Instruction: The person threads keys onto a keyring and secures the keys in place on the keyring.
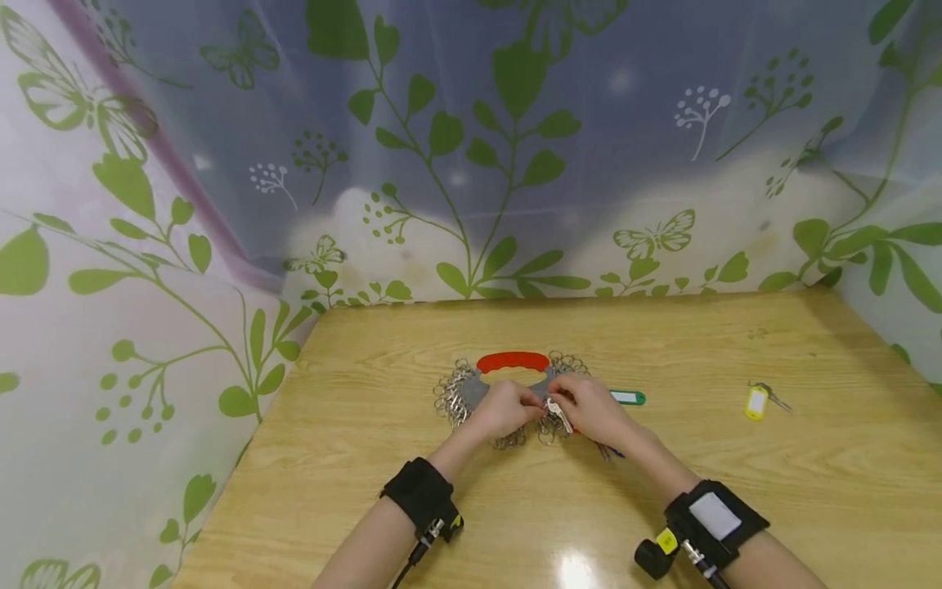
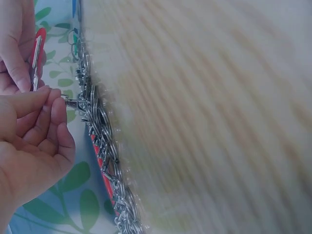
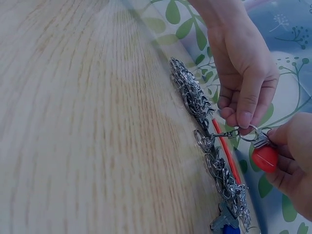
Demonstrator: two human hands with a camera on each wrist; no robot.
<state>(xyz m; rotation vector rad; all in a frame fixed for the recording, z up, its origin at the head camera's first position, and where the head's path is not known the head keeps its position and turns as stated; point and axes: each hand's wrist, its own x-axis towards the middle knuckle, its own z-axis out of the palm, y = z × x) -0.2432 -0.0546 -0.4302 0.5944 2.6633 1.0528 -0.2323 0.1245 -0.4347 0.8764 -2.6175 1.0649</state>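
A grey key holder with a red handle (image 1: 513,360) lies on the table, fringed with many metal rings and clasps (image 3: 187,92). My left hand (image 1: 504,409) pinches a split ring (image 3: 247,135) that hangs from one clasp at the holder's near edge. Close beside it, my right hand (image 1: 592,406) holds silver keys (image 1: 559,415) with a red key tag (image 3: 264,159), partly covered by the fingers. In the right wrist view the keys' small ring meets the split ring; whether it is threaded on cannot be made out.
A green key tag (image 1: 628,397) lies just right of the holder. Near my right wrist are keys with a blue tag (image 3: 231,229). Farther right on the wooden table (image 1: 331,491) lies a yellow key tag (image 1: 755,403) with keys. Leaf-patterned cloth hangs behind.
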